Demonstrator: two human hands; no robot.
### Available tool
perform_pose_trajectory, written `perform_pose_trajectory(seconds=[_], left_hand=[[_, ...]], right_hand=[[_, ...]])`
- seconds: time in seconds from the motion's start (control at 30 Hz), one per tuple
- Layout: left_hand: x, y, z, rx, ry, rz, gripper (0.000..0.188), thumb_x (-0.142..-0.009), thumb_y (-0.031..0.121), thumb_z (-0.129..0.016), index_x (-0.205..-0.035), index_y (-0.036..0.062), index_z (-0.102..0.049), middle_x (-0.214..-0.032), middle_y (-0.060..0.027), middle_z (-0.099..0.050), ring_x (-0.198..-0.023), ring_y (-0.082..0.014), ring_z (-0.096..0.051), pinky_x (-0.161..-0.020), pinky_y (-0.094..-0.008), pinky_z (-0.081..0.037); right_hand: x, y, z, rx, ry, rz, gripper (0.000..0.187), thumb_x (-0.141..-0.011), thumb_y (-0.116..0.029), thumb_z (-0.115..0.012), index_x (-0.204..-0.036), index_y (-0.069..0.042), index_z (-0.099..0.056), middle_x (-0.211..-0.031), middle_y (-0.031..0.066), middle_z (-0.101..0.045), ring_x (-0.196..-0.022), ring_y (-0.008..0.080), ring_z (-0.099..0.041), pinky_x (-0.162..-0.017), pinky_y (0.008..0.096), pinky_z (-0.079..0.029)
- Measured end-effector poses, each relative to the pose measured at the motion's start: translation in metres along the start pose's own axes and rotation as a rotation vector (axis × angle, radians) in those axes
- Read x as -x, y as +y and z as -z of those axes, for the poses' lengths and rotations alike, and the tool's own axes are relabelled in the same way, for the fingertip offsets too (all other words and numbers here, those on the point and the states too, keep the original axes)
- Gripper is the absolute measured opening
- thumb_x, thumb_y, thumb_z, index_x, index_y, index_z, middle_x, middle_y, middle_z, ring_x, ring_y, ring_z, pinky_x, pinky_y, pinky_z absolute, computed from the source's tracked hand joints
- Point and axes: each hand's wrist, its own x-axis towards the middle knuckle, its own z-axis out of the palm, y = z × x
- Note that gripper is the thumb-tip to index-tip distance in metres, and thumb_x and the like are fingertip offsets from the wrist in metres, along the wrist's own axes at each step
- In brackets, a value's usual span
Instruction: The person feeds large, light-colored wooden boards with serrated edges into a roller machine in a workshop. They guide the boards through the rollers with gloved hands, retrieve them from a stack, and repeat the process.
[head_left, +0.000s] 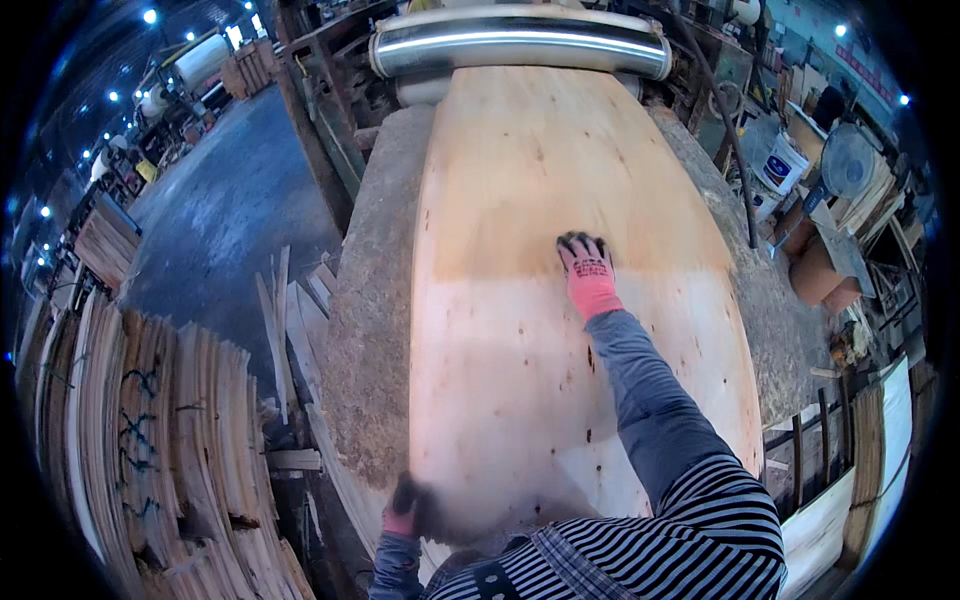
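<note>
A large pale wood veneer sheet (pixel 500 360) with small knots and dark flecks lies in front of me. Its far part (pixel 560 170) is yellower and looks like a second sheet or a coated area; I cannot tell which. My right hand (pixel 588 272), in a pink glove with black fingertips, rests flat on the wood near the line between the two tones, fingers slightly spread. By the near left corner is my left hand (pixel 402 508), also gloved in pink and black. Motion smears its fingers, so its grip is unclear. The sheet's far end reaches a shiny metal roller (pixel 520 50).
Worn, rough table surface (pixel 375 300) shows along the sheet's left side. Stacks of veneer (pixel 190 430) stand at lower left, beside loose strips (pixel 290 340). To the right are a white bucket (pixel 782 165), a fan (pixel 848 160) and a cardboard box (pixel 825 270).
</note>
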Motion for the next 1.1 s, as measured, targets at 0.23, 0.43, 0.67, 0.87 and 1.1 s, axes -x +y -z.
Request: perform_pose_trajectory(seconds=[0.23,0.43,0.67,0.87,1.1], left_hand=[[-0.005,0.001,0.021,0.163,-0.024,-0.134,0.033,-0.082,0.029,-0.051,-0.105,0.0063,-0.051,-0.095,-0.0084,-0.056,-0.085,-0.0161,-0.054,-0.074,-0.0272,-0.042],[-0.02,-0.028,0.006,0.02,-0.415,-0.441,0.033,-0.078,0.015,-0.055,-0.109,0.0033,-0.051,-0.111,-0.0087,-0.051,-0.103,-0.0186,-0.046,-0.091,-0.0292,-0.031],[-0.063,-0.084,0.0,0.25,-0.093,-0.351,0.041,-0.079,0.012,-0.056,-0.115,-0.0003,-0.043,-0.112,-0.009,-0.051,-0.106,-0.0174,-0.045,-0.09,-0.0282,-0.035],[-0.046,-0.111,-0.001,0.1,0.025,-0.233,0.044,-0.079,0.017,-0.057,-0.117,0.0014,-0.042,-0.108,-0.0126,-0.052,-0.1,-0.0196,-0.049,-0.084,-0.0297,-0.038],[-0.025,-0.101,-0.011,-0.094,0.001,-0.149,0.057,-0.074,0.024,-0.059,-0.122,0.0019,-0.035,-0.116,-0.0169,-0.045,-0.108,-0.028,-0.044,-0.091,-0.0337,-0.035]], right_hand=[[0.092,-0.05,0.104,-0.366,0.039,0.218,0.049,-0.077,-0.027,-0.048,-0.121,-0.008,-0.038,-0.121,0.0149,-0.039,-0.115,0.0287,-0.033,-0.099,0.0424,-0.02],[0.257,-0.074,0.154,-0.342,-0.361,0.195,0.062,-0.076,-0.043,-0.048,-0.124,-0.007,-0.034,-0.124,0.0165,-0.036,-0.118,0.0311,-0.029,-0.1,0.0428,-0.016],[0.325,-0.111,0.132,-0.234,-0.442,-0.186,0.074,-0.07,-0.049,-0.052,-0.124,-0.002,-0.032,-0.13,0.0184,-0.027,-0.121,0.0329,-0.022,-0.099,0.0467,-0.014],[0.281,-0.138,0.112,-0.181,-0.292,-0.192,0.073,-0.069,-0.048,-0.053,-0.123,-0.002,-0.034,-0.128,0.0179,-0.03,-0.12,0.0335,-0.023,-0.099,0.0485,-0.011],[0.186,-0.099,0.06,-0.073,-0.249,-0.277,0.073,-0.072,-0.052,-0.048,-0.126,-0.007,-0.031,-0.132,0.0124,-0.026,-0.124,0.0272,-0.018,-0.1,0.0479,-0.007]])
